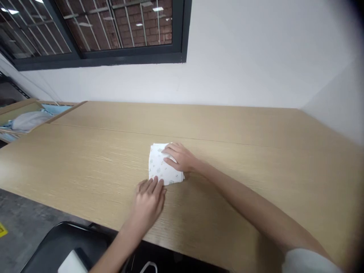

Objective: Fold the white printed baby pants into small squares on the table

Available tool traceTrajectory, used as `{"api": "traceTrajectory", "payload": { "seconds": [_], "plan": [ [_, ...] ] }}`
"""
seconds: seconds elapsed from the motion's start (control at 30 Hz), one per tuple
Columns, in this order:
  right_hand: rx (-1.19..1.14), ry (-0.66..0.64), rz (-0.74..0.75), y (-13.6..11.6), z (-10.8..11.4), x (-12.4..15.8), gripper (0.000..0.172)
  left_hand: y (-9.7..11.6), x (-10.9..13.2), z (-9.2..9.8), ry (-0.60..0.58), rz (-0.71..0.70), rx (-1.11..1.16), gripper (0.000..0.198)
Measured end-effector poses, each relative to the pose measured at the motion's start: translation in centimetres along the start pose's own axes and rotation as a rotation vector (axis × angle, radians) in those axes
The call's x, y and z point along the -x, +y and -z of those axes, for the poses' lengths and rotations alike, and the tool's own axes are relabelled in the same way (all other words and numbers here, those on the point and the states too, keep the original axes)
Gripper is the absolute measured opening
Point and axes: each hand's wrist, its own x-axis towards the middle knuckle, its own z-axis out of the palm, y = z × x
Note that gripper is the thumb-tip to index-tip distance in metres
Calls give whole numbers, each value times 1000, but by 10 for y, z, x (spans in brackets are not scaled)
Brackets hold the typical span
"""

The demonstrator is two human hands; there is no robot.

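A white folded cloth (pixel 162 167) with a small scattered print lies on the wooden table, roughly square, its layers showing at the right corner. My right hand (pixel 180 156) rests over its upper right part, fingers stretched out to the left and thumb apart. At the cloth's near left edge is my left hand (pixel 150 199), its fingertips touching the fabric and its fingers loosely extended. Part of the cloth's right side is hidden under my right hand.
The wooden table (pixel 85 159) runs back to a white wall with a dark-framed window (pixel 133 57). An open box (pixel 82 103) with pale blue and white fabric stands at the far left. Below the near edge is a black chair (pixel 57 239) with a white object (pixel 72 262) on it.
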Motion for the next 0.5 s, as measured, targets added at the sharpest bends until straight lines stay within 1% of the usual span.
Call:
{"api": "traceTrajectory", "payload": {
  "seconds": [0.07, 0.13, 0.2, 0.23, 0.27, 0.33, 0.4, 0.47, 0.5],
  "plan": [
    [-78, -102, -15, -13, 12, 19, 44, -23, -4, 5, -43, -60, 80, 26],
    [-136, -214, -22, -23, 20, 36, 54, -43, -8, 7, -69, -135, 85, 21],
    [-162, -277, -18, -28, 23, 49, 69, -56, -12, 7, -84, -209, 97, 17],
    [-168, -290, -17, -30, 24, 54, 74, -60, -16, 6, -100, -228, 123, 18],
    [-173, -295, -22, -30, 24, 57, 74, -62, -20, 6, -124, -227, 162, 20],
    [-186, -293, -54, -29, 23, 58, 64, -64, -30, 6, -190, -141, 281, 26],
    [-206, -271, -106, -28, 23, 54, 48, -66, -41, 8, -259, 13, 451, 33],
    [-240, -224, -184, -25, 22, 46, 30, -70, -50, 10, -276, 160, 622, 40],
    [-267, -190, -236, -23, 21, 42, 24, -72, -54, 11, -275, 210, 692, 42]
  ]
}}
